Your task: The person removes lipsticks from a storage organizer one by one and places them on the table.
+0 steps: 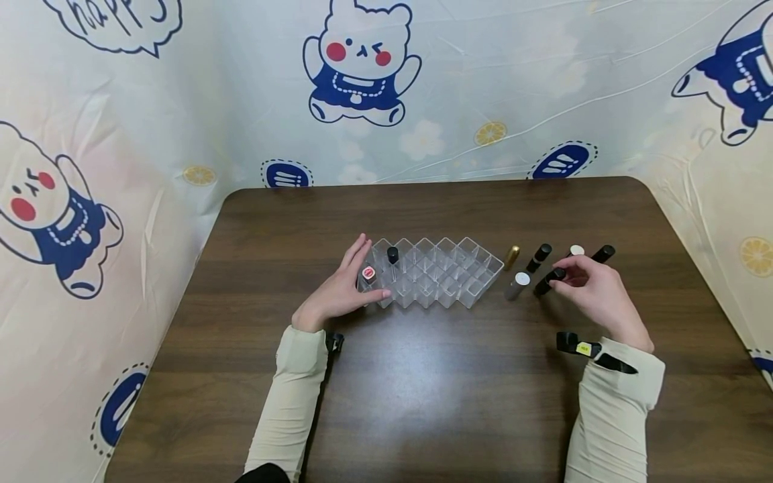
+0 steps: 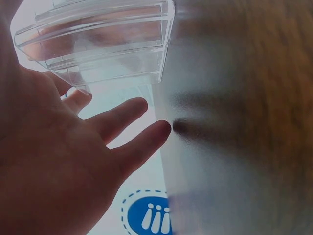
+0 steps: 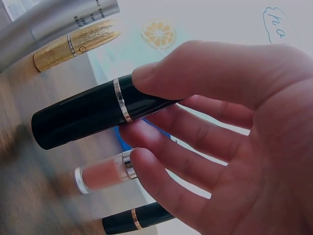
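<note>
My right hand [image 1: 594, 292] pinches a black lipstick tube [image 3: 73, 117] with a shiny metal band, thumb on one side and fingertips on the other. Seen from the head, this tube tilts close over the table. My left hand [image 1: 338, 288] spans the left end of a clear organizer [image 1: 435, 275] with diamond-shaped compartments, its thumb along the near side and straight fingers spread at the left end. Inside the organizer's left part stand a lipstick with a red-and-white end [image 1: 368, 274] and a slim black-capped tube [image 1: 393, 255].
Between organizer and right hand stand a gold tube [image 1: 512, 256], a silver-grey tube with a white top [image 1: 517, 286] and a black tube [image 1: 539, 257]. Beyond the right hand are a white-topped tube [image 1: 576, 250] and another black tube [image 1: 604, 253]. Printed cloth surrounds the wooden table [image 1: 423, 402].
</note>
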Action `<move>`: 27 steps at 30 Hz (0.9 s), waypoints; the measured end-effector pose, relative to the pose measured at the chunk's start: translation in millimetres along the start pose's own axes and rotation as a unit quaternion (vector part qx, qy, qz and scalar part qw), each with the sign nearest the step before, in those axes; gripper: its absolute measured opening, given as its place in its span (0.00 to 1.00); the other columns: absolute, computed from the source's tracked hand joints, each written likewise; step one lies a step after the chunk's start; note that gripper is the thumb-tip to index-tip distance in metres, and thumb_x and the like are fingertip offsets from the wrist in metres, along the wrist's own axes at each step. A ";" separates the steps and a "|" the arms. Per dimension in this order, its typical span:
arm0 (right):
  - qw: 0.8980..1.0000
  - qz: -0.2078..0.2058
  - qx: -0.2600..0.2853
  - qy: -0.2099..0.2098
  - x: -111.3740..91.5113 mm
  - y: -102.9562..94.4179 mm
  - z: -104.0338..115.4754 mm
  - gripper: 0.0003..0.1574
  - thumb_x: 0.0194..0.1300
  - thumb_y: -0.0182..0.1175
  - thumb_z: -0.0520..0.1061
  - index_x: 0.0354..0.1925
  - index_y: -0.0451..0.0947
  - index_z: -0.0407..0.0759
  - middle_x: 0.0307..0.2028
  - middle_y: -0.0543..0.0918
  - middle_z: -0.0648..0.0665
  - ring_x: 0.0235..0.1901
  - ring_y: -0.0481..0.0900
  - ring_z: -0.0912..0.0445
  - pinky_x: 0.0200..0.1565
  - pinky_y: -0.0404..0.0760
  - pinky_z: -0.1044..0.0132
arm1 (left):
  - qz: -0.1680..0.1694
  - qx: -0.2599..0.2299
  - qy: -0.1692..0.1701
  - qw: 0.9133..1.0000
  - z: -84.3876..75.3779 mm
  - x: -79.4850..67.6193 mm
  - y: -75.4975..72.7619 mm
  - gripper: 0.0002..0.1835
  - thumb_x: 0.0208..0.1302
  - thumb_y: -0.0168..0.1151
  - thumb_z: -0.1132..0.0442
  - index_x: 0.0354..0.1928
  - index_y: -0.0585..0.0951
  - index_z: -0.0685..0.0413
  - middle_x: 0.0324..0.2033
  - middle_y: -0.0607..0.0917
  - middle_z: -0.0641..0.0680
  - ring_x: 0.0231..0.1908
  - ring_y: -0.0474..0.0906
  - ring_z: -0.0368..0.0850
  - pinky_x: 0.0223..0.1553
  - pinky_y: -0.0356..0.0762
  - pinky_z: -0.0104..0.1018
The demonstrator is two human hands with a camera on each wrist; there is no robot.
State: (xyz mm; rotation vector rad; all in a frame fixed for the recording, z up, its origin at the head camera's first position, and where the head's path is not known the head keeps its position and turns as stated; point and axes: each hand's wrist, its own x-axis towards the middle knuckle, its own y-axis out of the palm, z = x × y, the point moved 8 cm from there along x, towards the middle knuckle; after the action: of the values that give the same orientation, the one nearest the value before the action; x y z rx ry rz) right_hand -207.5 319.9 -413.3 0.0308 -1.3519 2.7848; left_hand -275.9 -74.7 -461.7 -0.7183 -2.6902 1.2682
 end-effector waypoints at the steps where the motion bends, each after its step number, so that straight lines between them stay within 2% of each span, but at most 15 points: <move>1: 1.000 0.002 -0.001 0.001 0.3 0.5 -0.5 0.18 0.56 0.62 0.50 0.43 0.75 0.45 0.35 0.80 0.43 0.31 0.74 0.62 0.30 0.72 0.75 | 0.000 0.000 0.000 1.000 0.0 -0.1 0.1 0.54 0.43 0.57 0.29 0.66 0.35 0.23 0.65 0.29 0.27 0.66 0.51 0.43 0.57 0.65 0.48; 7: 1.000 0.007 -0.001 -0.002 0.4 2.0 -0.3 0.18 0.55 0.63 0.49 0.43 0.75 0.44 0.34 0.81 0.42 0.31 0.75 0.59 0.30 0.72 0.74 | 0.002 0.000 -0.003 1.000 0.3 -0.8 0.6 0.54 0.43 0.57 0.28 0.66 0.34 0.22 0.65 0.29 0.26 0.66 0.52 0.42 0.56 0.66 0.48; 14: 1.000 0.012 -0.002 -0.012 1.0 3.1 -0.8 0.17 0.55 0.63 0.49 0.42 0.76 0.44 0.33 0.81 0.42 0.29 0.75 0.63 0.30 0.72 0.75 | 0.006 -0.001 -0.002 1.000 0.8 -1.5 1.1 0.53 0.44 0.57 0.29 0.66 0.35 0.23 0.66 0.29 0.29 0.66 0.53 0.44 0.56 0.66 0.48; 21: 1.000 0.022 -0.001 -0.008 1.3 5.4 -2.2 0.17 0.56 0.62 0.50 0.42 0.75 0.43 0.34 0.81 0.41 0.34 0.78 0.52 0.31 0.72 0.73 | 0.004 -0.001 -0.002 1.000 0.5 -1.2 0.9 0.53 0.43 0.57 0.29 0.66 0.35 0.23 0.68 0.31 0.34 0.66 0.53 0.44 0.56 0.66 0.48; 27: 1.000 0.027 -0.002 0.003 2.0 7.5 -4.3 0.17 0.56 0.62 0.49 0.43 0.75 0.44 0.35 0.81 0.41 0.36 0.78 0.50 0.33 0.74 0.67 | 0.003 0.001 -0.006 1.000 1.0 -0.6 0.6 0.54 0.43 0.57 0.29 0.66 0.35 0.22 0.65 0.29 0.27 0.66 0.53 0.43 0.56 0.66 0.48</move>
State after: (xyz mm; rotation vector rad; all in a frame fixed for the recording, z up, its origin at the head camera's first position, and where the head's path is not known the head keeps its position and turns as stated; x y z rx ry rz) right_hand -209.9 318.7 -421.8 -0.0133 -1.3761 2.8238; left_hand -275.4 -75.4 -462.8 -0.7227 -2.6971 1.2801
